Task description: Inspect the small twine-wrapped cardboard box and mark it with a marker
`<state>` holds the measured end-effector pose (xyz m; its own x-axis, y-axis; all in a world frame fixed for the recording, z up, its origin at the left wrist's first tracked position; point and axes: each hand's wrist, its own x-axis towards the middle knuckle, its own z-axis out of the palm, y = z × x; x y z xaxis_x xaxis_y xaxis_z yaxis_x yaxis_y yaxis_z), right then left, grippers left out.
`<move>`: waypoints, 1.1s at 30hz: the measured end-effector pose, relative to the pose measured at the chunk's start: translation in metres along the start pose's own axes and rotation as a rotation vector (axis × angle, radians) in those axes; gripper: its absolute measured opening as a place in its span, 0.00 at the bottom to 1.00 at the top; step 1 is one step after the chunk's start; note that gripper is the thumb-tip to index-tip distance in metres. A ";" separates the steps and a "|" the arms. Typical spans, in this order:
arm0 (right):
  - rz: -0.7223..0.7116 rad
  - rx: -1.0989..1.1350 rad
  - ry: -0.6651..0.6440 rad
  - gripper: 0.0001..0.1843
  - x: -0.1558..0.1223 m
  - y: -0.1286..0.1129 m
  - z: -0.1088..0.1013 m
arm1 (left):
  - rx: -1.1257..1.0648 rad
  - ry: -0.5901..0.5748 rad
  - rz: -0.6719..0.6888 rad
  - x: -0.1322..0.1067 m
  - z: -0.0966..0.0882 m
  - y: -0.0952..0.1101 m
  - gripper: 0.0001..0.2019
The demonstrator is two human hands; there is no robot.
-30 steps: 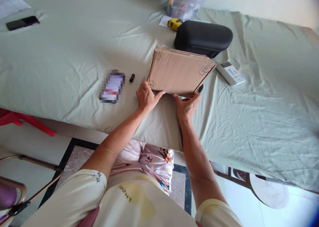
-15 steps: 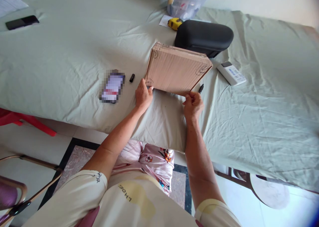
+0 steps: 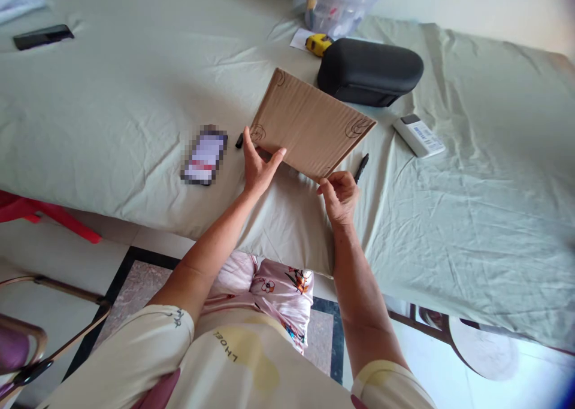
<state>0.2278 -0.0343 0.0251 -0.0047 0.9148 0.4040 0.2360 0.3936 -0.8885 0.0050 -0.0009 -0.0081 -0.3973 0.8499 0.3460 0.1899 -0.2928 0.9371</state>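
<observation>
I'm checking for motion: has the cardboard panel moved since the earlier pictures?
Yes: the cardboard panel has shifted left in the view relative to the black case, and turned clockwise.

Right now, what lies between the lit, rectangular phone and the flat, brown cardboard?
In the head view, a small, black, oblong object lies there, beside the left hand.
</observation>
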 end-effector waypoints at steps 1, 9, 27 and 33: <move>-0.022 0.014 -0.012 0.26 -0.002 -0.002 0.002 | -0.014 0.001 0.008 0.000 -0.001 0.003 0.60; -0.026 0.144 0.055 0.31 -0.003 -0.003 0.011 | 0.013 -0.019 0.121 0.002 -0.005 0.008 0.62; 0.049 -0.061 0.263 0.39 0.011 -0.008 -0.015 | 0.259 -0.062 0.126 -0.011 -0.015 0.048 0.56; -0.027 -0.046 0.341 0.34 0.013 -0.003 -0.019 | 0.198 -0.074 0.107 -0.010 -0.014 0.048 0.54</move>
<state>0.2455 -0.0256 0.0376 0.3117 0.8178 0.4837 0.2834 0.4059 -0.8689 0.0055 -0.0298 0.0344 -0.2998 0.8509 0.4314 0.4029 -0.2970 0.8657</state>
